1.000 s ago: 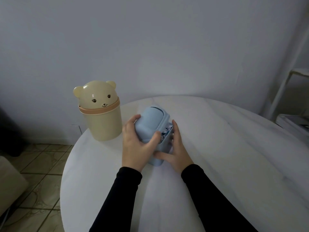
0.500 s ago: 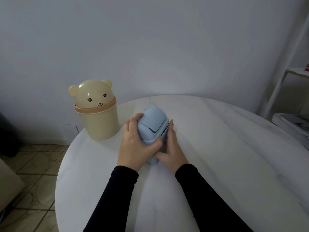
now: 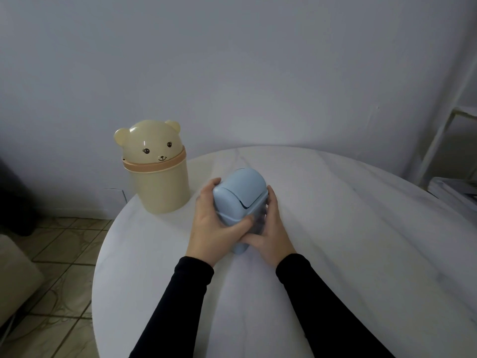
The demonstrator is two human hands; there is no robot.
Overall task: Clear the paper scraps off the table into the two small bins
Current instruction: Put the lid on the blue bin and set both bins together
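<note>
At far left a beige cushion edge (image 3: 15,270) shows above a floor (image 3: 64,254) of glossy tan tiles with dark grout. The round white bench (image 3: 361,254) has a smooth, faintly veined, marble-like top, and no scraps show on it. Near its left rear edge stands the bear bin (image 3: 158,171): a cream plastic cylinder with a peach band and a shiny domed lid shaped as a bear's head, with two round ears, dark eyes and a small smile. It stands upright, apart from the hands.

Just right of it, near the bench's middle, the blue bin (image 3: 238,192) is a matte pale-blue plastic tub with a rounded swing-flap lid, tilted a little toward the left. The left hand (image 3: 214,228) wraps its left side, fingers (image 3: 213,186) curled over the lid's edge and thumb pressed across the front. The right hand (image 3: 271,233) clasps the right side, fingers (image 3: 272,200) flat against the wall, hiding most of the tub's lower body. Both fingers are clamped on the blue bin. Black sleeves (image 3: 180,306) cover both forearms.

Behind is a plain pale wall (image 3: 232,73). At far right stands a white metal shelf frame (image 3: 444,130), with a stack of flat white things blurred below it.
</note>
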